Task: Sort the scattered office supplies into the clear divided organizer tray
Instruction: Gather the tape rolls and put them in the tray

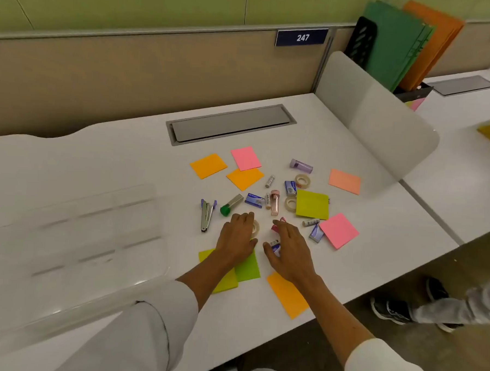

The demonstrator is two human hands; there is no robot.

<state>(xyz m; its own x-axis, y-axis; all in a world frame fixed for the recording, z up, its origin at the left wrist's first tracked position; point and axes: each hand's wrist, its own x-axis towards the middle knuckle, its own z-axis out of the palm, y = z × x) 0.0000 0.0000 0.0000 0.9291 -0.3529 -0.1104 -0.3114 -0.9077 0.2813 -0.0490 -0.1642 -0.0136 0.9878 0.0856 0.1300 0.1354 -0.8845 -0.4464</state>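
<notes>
On desk, head view:
Tray: clear, divided, left of the supplies; no supplies visible in it.
Supplies: sticky notes, tape rolls, staple boxes, stapler, scattered right of tray.
Left hand: flat, fingers straight, over a tape roll, grips nothing.
Right hand: spread, fingers loosely curved above a small box; contact cannot be told.
</notes>
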